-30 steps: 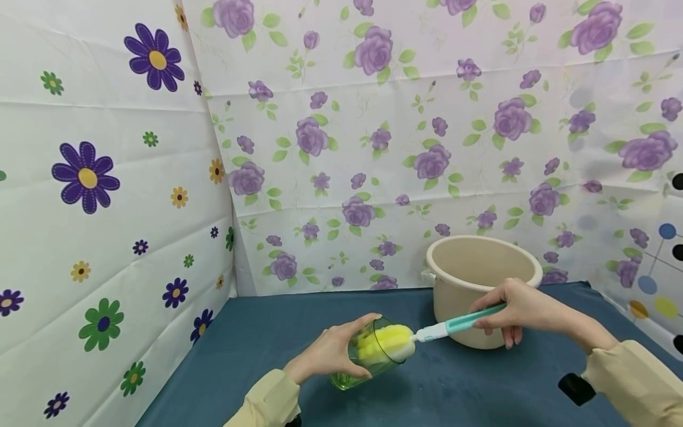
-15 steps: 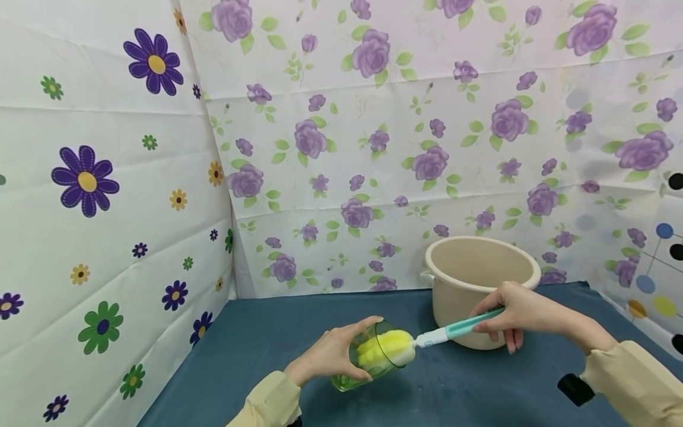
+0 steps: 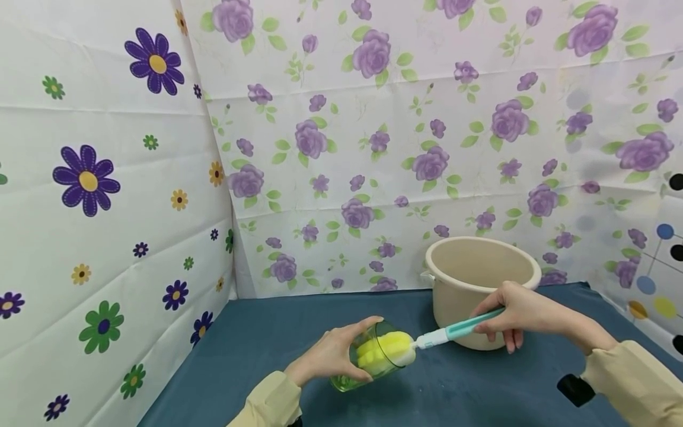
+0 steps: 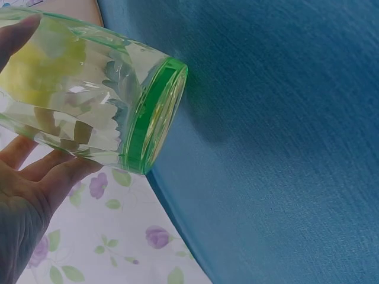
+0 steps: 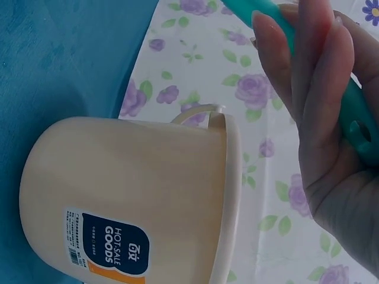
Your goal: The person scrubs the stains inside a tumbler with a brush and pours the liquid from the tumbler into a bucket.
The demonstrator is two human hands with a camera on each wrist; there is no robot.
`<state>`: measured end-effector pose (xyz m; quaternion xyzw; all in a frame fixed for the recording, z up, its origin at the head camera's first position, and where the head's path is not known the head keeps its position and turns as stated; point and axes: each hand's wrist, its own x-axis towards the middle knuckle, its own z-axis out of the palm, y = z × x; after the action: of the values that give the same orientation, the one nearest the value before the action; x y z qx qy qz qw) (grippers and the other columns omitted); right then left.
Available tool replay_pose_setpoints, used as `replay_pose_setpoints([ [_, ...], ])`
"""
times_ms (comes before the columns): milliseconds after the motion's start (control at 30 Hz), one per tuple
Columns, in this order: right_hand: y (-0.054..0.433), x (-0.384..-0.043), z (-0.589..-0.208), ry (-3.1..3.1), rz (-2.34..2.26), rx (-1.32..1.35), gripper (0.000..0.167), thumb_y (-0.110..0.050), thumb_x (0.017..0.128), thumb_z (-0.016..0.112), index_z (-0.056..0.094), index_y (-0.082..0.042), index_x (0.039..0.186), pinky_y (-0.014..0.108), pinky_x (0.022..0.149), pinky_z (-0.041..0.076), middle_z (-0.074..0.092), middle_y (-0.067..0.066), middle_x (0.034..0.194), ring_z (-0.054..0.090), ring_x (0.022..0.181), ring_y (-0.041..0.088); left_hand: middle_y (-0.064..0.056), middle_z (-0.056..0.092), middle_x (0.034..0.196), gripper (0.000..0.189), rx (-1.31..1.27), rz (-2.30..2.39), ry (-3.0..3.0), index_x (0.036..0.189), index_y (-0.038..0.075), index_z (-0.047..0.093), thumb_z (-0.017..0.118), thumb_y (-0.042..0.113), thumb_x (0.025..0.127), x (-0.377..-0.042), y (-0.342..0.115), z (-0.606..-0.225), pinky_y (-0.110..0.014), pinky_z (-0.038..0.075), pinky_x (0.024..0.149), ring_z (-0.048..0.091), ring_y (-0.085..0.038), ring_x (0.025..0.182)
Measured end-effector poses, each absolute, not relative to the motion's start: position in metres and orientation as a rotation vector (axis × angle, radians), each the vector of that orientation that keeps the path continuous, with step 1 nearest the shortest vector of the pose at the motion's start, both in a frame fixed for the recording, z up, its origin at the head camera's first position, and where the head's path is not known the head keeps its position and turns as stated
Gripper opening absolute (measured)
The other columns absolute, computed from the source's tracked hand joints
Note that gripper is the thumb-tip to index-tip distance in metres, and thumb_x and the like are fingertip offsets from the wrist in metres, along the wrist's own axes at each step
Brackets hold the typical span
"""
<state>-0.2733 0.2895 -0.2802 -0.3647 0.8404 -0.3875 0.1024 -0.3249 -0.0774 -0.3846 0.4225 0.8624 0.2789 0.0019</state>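
Observation:
A clear green-tinted glass [image 3: 347, 379] lies tilted in my left hand [image 3: 328, 354], its mouth facing right and up. Thumb and fingers wrap round its sides; in the left wrist view the thick green base [image 4: 155, 115] of the glass points away from the palm. Inside the mouth sits the yellow and white sponge head [image 3: 392, 350] of a bottle brush, partly sticking out. My right hand [image 3: 520, 314] pinches the brush's teal and white handle [image 3: 459, 329]. In the right wrist view the fingers [image 5: 317, 65] curl round that handle.
A beige bucket [image 3: 445, 296] stands on the blue cloth [image 3: 267, 326] behind my right hand. Its label [image 5: 115, 245] shows in the right wrist view. Flowered sheets [image 3: 331, 178] hang behind and at the left.
Over the last second the glass and brush stay almost in place. The sponge head sits very slightly lower in view; both hands keep their grips.

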Motion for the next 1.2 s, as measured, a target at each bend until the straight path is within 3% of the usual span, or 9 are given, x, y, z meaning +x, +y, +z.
replay_pose_setpoints([
  [667, 0.2824, -0.2756, -0.2815, 2.536, -1.175, -1.128, 0.023, -0.016, 0.086, 0.063, 0.066, -0.002, 0.104, 0.037, 0.037, 0.044, 0.064, 0.005, 0.067, 0.057, 0.042, 0.023, 0.009, 0.043, 0.130, 0.097, 1.314, 0.864, 2.724, 0.141, 0.043, 0.019, 0.079, 0.044, 0.065, -0.3258, -0.0775, -0.3836, -0.034, 0.044, 0.070, 0.050, -0.015, 0.102],
  [1200, 0.2856, -0.2792, -0.2867, 2.556, -1.144, -1.096, 0.026, -0.019, 0.086, 0.063, 0.066, 0.000, 0.105, 0.036, 0.036, 0.044, 0.064, 0.003, 0.066, 0.057, 0.042, 0.020, 0.006, 0.037, 0.136, 0.096, 1.314, 0.868, 2.715, 0.142, 0.042, 0.018, 0.078, 0.044, 0.067, -0.3254, -0.0792, -0.3846, -0.038, 0.045, 0.074, 0.047, -0.021, 0.111],
])
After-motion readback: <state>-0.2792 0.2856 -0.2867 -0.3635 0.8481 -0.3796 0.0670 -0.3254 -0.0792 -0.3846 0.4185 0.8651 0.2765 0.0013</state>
